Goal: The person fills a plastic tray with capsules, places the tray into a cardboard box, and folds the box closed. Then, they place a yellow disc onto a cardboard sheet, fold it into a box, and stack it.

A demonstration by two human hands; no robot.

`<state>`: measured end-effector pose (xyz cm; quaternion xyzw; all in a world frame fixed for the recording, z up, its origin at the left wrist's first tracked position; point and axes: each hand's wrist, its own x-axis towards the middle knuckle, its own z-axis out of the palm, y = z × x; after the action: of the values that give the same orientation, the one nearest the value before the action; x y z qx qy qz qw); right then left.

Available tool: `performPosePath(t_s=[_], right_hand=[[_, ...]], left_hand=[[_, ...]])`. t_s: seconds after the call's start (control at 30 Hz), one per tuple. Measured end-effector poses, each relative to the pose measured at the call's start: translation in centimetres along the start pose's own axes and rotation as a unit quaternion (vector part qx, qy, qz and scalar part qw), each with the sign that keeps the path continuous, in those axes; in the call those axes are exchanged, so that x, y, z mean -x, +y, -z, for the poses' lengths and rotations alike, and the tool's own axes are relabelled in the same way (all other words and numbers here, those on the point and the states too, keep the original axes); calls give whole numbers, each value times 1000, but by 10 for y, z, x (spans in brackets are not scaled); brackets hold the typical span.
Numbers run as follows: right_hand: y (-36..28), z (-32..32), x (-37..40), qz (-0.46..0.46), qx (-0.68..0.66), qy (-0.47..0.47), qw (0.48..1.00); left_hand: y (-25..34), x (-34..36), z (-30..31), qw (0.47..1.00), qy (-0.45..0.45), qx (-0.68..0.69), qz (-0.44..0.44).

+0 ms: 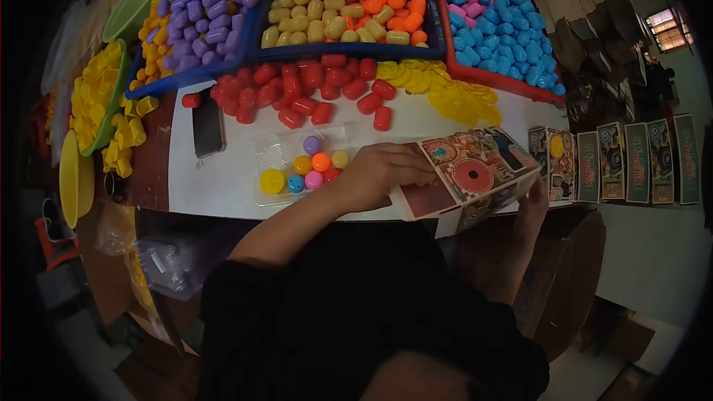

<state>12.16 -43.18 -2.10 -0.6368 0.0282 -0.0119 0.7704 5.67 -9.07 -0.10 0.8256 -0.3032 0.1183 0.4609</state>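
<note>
A printed cardboard box point(483, 171), with colourful pictures and a red disc design on its top face, is tilted above the front edge of the white table. My left hand point(382, 172) grips its left end, fingers curled at the box edge and partly hidden. At the right end, my right hand point(532, 204) supports the box from below; its fingers are mostly out of sight. Beside my left forearm lies a clear plastic tray point(260, 154) holding several coloured capsules and a yellow disc point(272, 181).
Red capsules point(293, 85) and yellow discs point(464, 100) lie behind the tray. A dark phone-like slab point(208, 131) is at left. Blue bins point(345, 50) and a red bin point(505, 85) of capsules line the back. Several printed boxes point(613, 160) stand at right.
</note>
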Motion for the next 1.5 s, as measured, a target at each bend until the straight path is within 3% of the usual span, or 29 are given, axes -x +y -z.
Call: performPosePath(t_s=[0.07, 0.1, 0.13, 0.17, 0.2, 0.23, 0.27, 0.3, 0.33, 0.37, 0.43, 0.47, 0.53, 0.63, 0.83, 0.97, 1.07, 1.13, 1.17, 1.23, 1.27, 1.33, 1.4, 1.47, 1.5], right_hand=[[19, 39, 15, 119, 264, 28, 957], [0, -2, 36, 92, 230, 22, 968], [-20, -36, 51, 164, 379, -117, 903], [-26, -64, 64, 227, 506, -250, 794], [-11, -91, 79, 248, 544, -292, 746], [4, -110, 89, 269, 580, -333, 693], [18, -114, 88, 266, 580, -334, 694], [33, -116, 85, 296, 565, -278, 718], [42, -119, 82, 325, 546, -222, 739], [41, -125, 80, 324, 543, -228, 740], [32, -140, 78, 187, 462, -235, 835], [30, -150, 78, 187, 460, -236, 836], [29, -170, 84, 108, 299, -277, 907], [29, -187, 92, 44, 242, -305, 920], [26, -194, 97, 56, 234, -334, 911], [24, -209, 105, 61, 203, -362, 908], [32, -224, 108, 65, 217, -405, 886], [39, -232, 114, 70, 187, -404, 893], [40, -232, 114, 69, 186, -408, 891], [43, -233, 113, 36, 204, -436, 876], [43, -234, 114, 36, 201, -440, 874], [44, -233, 115, 21, 191, -427, 884], [44, -233, 114, 23, 203, -432, 878], [44, -234, 113, 30, 213, -436, 874], [44, -234, 113, 35, 203, -434, 877]], left_hand=[[4, 2, -5, 996, -52, -60, -34], [5, 2, -7, 984, -102, -123, -74], [7, 2, -11, 985, -105, -123, -67], [9, 1, -18, 968, -189, -155, -49], [10, 2, -21, 944, -272, -185, -33], [10, 6, -19, 943, -275, -182, -31], [9, 10, -14, 952, -224, -205, -36], [11, 11, -4, 958, -170, -228, -38], [16, 17, 14, 953, -186, -235, 52], [24, 23, 40, 939, -200, -241, 144], [21, 45, 69, 896, -184, -286, 286], [17, 54, 76, 895, -185, -287, 287], [8, 72, 77, 815, -256, -316, 413], [6, 76, 81, 823, -246, -287, 425], [10, 91, 89, 880, -224, -251, 335], [6, 89, 83, 885, -234, -275, 294], [-4, 97, 86, 918, -200, -256, 229], [-8, 102, 94, 966, -110, -160, 173], [-7, 106, 96, 965, -108, -162, 176], [-6, 118, 104, 973, 98, -45, 204], [-5, 126, 110, 972, 100, -49, 208], [-2, 145, 119, 907, 23, -154, 390], [0, 153, 120, 904, 7, -163, 396], [-6, 162, 122, 852, -27, 65, 518], [-10, 164, 122, 852, -27, 65, 519]])
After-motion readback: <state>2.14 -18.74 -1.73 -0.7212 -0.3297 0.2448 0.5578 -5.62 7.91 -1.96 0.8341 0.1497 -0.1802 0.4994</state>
